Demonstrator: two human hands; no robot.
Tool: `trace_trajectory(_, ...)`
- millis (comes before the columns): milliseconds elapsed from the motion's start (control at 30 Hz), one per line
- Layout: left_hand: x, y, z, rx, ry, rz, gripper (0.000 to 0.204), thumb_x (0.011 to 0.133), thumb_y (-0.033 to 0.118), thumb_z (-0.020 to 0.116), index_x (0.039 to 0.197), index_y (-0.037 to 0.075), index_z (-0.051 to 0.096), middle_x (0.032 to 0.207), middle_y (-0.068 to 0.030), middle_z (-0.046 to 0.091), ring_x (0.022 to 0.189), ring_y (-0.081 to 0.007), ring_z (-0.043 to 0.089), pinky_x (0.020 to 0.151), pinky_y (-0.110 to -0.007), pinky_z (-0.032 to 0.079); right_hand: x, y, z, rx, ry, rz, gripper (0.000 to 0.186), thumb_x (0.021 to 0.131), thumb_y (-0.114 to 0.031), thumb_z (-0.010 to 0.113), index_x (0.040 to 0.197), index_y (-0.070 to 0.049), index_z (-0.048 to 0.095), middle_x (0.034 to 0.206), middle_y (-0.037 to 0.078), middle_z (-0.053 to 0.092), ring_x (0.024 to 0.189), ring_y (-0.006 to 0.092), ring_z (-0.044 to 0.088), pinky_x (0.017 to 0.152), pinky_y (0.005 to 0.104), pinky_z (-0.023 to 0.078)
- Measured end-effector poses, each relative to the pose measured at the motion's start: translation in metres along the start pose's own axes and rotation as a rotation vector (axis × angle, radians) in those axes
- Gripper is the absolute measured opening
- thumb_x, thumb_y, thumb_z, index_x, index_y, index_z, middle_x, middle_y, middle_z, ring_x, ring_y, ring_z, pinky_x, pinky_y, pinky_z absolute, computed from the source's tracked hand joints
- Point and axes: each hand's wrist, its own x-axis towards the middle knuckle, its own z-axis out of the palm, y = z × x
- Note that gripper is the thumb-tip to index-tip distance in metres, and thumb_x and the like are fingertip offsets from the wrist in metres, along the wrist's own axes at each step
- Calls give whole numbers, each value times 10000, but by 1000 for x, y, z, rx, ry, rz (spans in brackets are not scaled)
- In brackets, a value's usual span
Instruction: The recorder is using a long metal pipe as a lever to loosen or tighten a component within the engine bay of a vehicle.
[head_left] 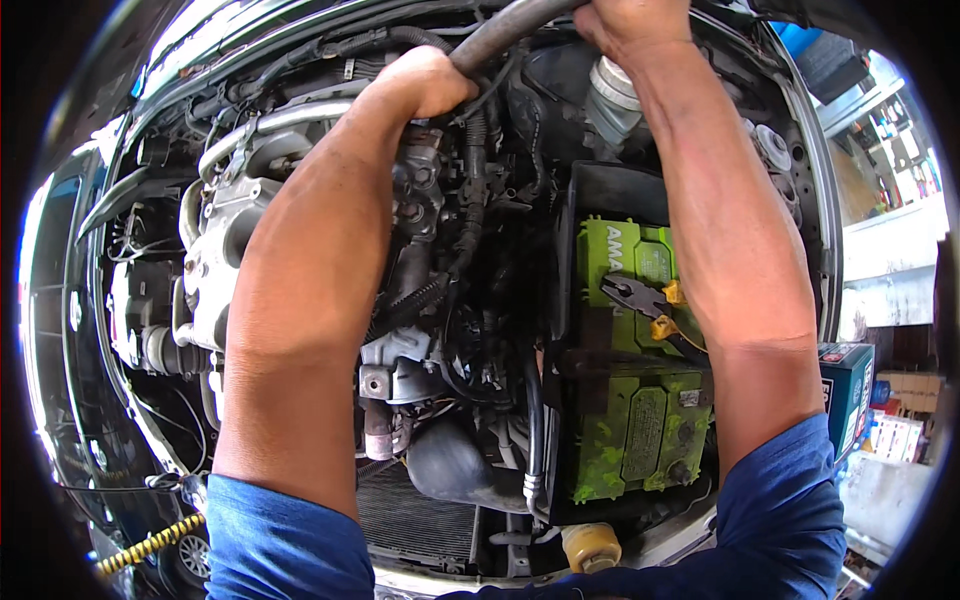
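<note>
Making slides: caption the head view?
Left hand and right hand hold a dark tube near an engine; pliers on green battery.

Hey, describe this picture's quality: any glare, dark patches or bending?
Head view: fisheye distortion curves the engine bay's right edge; the white surface at right looks washed out; deep shadow hides detail left of the green battery; the top border crops the right hand and dark tube.
</note>
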Motion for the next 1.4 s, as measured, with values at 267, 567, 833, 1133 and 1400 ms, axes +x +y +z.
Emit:
trace_trajectory(267,-8,-4,-16,228,-13,30,543,718,421,748,1033,-20,708,1033,-251,687,979,-362,666,858,-405,510,-8,-9,-27,-735,-178,-352,176,904,-155,628,897,20,641,763,124,643,679,242,624,647,376,510)
trace_trajectory(567,-1,-12,-11,443,-89,-65,511,757,449,720,1034,21,719,1043,-235,686,992,-364,661,850,-408,522,-38,-11,-60,-257,-71,-22,184,912,-152,610,1002,6,638,908,71,668,831,188,621,765,332,485)
trace_trajectory(833,11,-16,-11,506,-157,-4,526,785,453,720,1158,86,669,1103,-246,664,1049,-368,635,890,-414,506,-46,-14,-82,-71,-84,122,158,905,-148,683,1013,-44,631,938,37,650,857,137,593,759,298,460)
trace_trajectory(1133,15,-35,-16,290,-77,96,425,762,355,687,952,-25,700,890,-246,685,852,-341,666,786,-397,507,-64,-44,-82,-133,112,292,284,923,-193,679,1117,-21,563,987,75,635,841,160,607,726,307,514)
trace_trajectory(1400,16,-34,-14,234,-91,104,324,729,230,636,897,-42,686,834,-221,681,757,-285,641,730,-373,500,-80,-63,-65,-626,-161,116,255,880,-216,734,942,-44,558,840,37,614,801,107,557,707,281,468)
